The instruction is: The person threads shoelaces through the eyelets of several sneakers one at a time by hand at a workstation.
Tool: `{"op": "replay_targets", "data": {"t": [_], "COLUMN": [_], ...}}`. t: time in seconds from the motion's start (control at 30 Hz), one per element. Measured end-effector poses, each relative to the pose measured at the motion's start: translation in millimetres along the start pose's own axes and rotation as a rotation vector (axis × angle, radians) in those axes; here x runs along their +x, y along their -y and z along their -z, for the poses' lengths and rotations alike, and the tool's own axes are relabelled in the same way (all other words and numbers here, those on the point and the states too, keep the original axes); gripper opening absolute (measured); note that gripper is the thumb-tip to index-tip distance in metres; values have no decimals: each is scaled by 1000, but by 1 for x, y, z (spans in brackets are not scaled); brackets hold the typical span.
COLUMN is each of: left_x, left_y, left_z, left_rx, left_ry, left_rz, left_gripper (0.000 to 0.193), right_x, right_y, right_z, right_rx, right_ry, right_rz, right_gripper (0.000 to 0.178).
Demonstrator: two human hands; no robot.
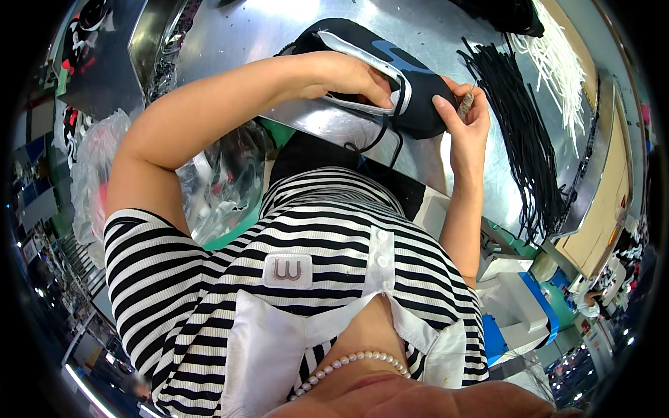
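A black shoe (418,108) with a blue curved stripe and a pale grey lining lies on its side over the near part of the metal table. My left hand (352,80) reaches into its opening, fingers bent down against the lining by the near rim. Black laces (383,136) hang from that rim toward my lap. At the shoe's right end, my right hand (470,115) presses its thumb on the black fabric. The same hand holds a thin-tipped hand tool (465,104) with a wrapped, brownish handle; the fingers behind the shoe are partly hidden.
Right of my right hand, a bundle of black laces (519,139) lies on the metal table (230,35). White laces (557,70) lie beyond it, near the raised table edge. Clear plastic bags (97,177) hang at left, and a white and blue machine (516,306) stands at lower right.
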State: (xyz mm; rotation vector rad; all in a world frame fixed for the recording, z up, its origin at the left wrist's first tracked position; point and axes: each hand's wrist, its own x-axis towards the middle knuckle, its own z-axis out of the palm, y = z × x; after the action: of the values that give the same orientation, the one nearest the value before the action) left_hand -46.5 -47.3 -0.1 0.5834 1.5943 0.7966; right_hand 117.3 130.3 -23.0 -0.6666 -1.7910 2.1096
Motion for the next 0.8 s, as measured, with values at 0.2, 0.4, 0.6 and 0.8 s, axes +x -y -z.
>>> {"op": "replay_targets", "data": {"t": [0.2,0.4,0.6,0.8], "left_x": [3,11,2,-75], "left_y": [23,20,8,37], "left_z": [-1,-7,-1,92], "left_rx": [43,260,402,620], "left_ry": [-497,-519,-557,-1236], "left_rz": [-249,-456,-371,-613], "left_gripper": [18,16,15,10], "right_x": [2,1,0,-4], "right_y": [-8,-4,-4,-3], "right_z": [14,11,14,58], "right_rx": [88,91,103,119], "right_ry": [-156,-124,-106,-186], "right_rz": [-139,-186,-154,-125], "right_gripper": [26,20,20,17]}}
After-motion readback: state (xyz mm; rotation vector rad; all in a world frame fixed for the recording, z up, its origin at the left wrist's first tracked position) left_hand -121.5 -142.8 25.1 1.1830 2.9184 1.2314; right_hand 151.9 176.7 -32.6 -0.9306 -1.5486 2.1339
